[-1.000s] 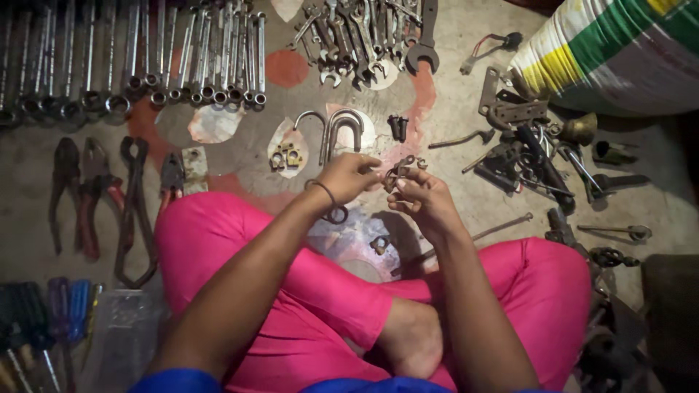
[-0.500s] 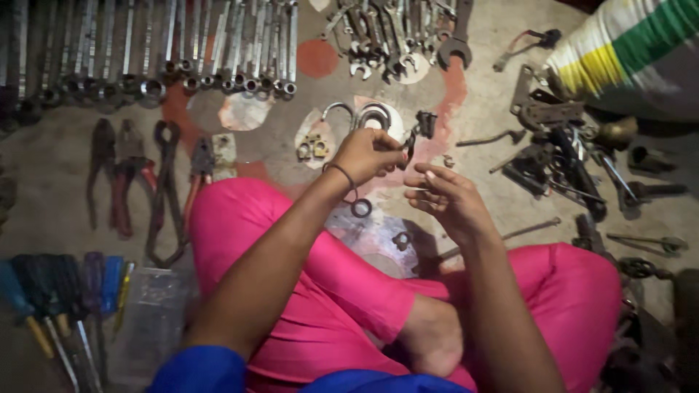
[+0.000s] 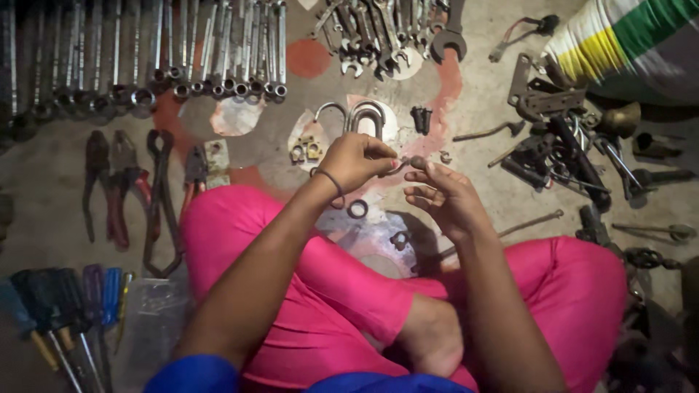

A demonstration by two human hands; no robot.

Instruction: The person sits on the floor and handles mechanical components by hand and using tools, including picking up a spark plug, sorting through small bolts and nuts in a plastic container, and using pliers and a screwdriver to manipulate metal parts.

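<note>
Head view, only one. I sit cross-legged on the floor (image 3: 480,44), pink trousers, tools laid out all round. My left hand (image 3: 357,160) is curled shut, fingers (image 3: 378,149) pinching one end of a small dark metal piece (image 3: 408,163), looks like a bolt or short rod, too small to tell. My right hand (image 3: 444,196) is half open, fingers spread, fingertips touching the other end of that piece; whether it truly grips I can't tell. Piece is held up between both hands, above my knees, clear of the floor.

Progress, judging by this: piece picked up and being worked by hand; nothing visibly joined yet. Loose rings (image 3: 357,209) and a small nut (image 3: 399,239) lie on the floor just below, untouched. U-shaped shackles (image 3: 364,116) just beyond the hands, row of spanners (image 3: 175,51) at top, pliers (image 3: 109,189) left, screwdrivers (image 3: 65,306) lower left, scrap metal heap (image 3: 561,145) right.
</note>
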